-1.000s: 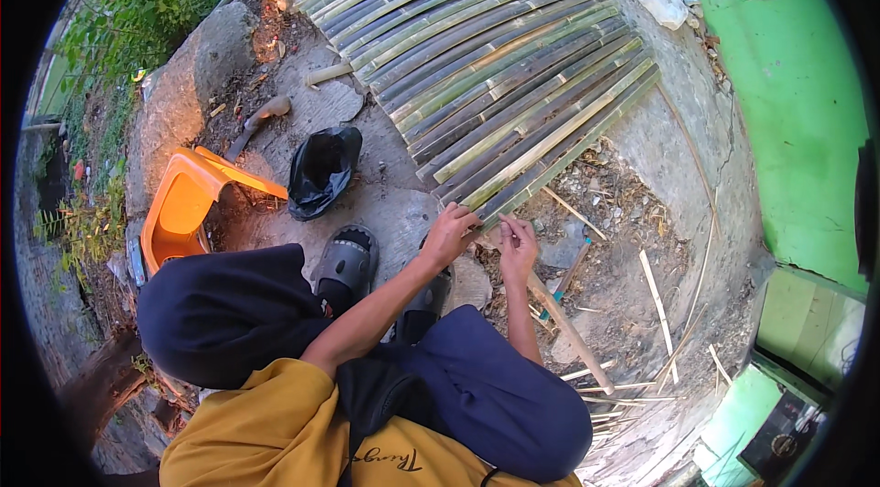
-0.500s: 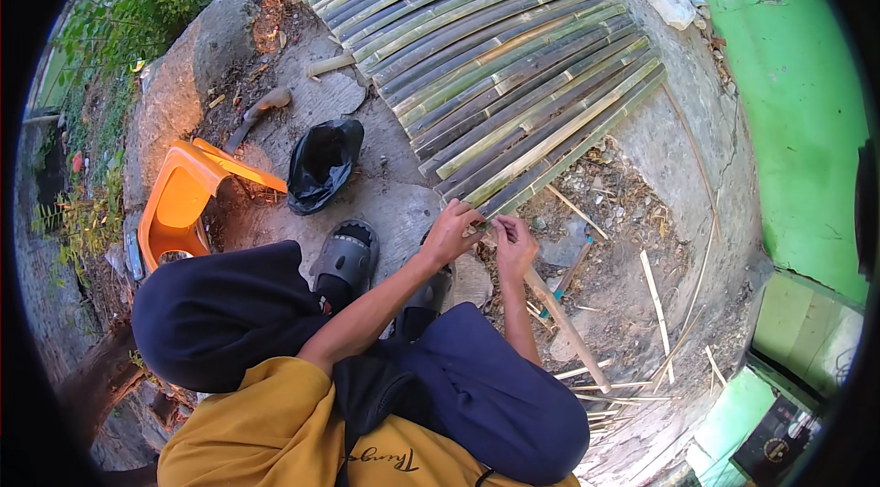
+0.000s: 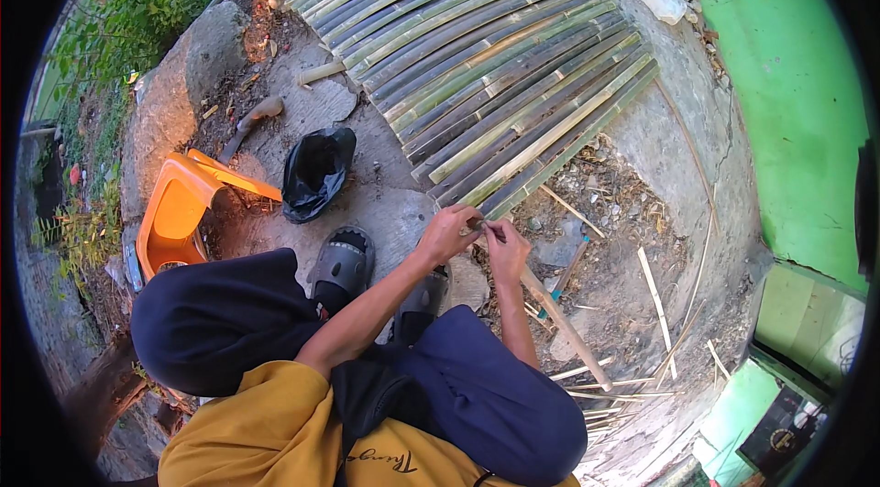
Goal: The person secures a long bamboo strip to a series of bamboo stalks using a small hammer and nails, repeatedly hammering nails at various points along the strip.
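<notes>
A row of split bamboo slats (image 3: 486, 88), green and dark brown, lies side by side and reaches away from me. At its near edge, my left hand (image 3: 447, 233) is closed with thumb and fingers pinched together. Right beside it, my right hand (image 3: 507, 251) is closed in a pinch too, the fingertips of both hands almost meeting. What they pinch is small and mostly covered by the fingers; I cannot make it out. The end of the nearest slat (image 3: 500, 203) lies just beyond my fingertips.
A black plastic bag (image 3: 317, 174) stands open left of the slats, near an orange plastic stool (image 3: 176, 212) and a wooden-handled blade (image 3: 252, 125). Right of my right forearm lie a long wooden stick (image 3: 570, 333), a teal-coloured tool (image 3: 564, 281) and several thin bamboo strips (image 3: 655, 308).
The whole view has shifted slightly, with the slats a little lower left. My hands stay pinched together at the near edge; the right wrist has turned a little.
</notes>
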The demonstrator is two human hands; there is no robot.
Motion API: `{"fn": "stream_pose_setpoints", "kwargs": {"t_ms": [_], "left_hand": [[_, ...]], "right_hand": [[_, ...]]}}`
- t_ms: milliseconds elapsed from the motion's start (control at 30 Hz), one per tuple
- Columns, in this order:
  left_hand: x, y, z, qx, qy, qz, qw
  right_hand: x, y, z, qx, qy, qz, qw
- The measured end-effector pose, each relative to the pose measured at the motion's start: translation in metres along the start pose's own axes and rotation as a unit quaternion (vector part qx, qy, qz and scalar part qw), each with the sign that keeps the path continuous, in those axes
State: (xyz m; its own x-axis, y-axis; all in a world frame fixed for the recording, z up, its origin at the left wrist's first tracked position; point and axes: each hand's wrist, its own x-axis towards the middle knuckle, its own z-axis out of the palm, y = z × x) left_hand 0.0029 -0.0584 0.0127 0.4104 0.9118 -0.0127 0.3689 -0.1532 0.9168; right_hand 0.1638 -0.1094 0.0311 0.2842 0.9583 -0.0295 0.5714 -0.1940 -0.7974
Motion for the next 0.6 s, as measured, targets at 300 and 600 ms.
{"fn": "stream_pose_setpoints", "kwargs": {"t_ms": [300,600], "left_hand": [[0.01,0.009,-0.002,0.08,0.006,0.029,0.996],[0.017,-0.005,0.011,0.078,0.042,0.084,0.992]], "right_hand": [[0.002,-0.004,-0.001,0.069,0.005,0.043,0.997],[0.006,-0.013,-0.013,0.056,0.007,0.013,0.998]]}}
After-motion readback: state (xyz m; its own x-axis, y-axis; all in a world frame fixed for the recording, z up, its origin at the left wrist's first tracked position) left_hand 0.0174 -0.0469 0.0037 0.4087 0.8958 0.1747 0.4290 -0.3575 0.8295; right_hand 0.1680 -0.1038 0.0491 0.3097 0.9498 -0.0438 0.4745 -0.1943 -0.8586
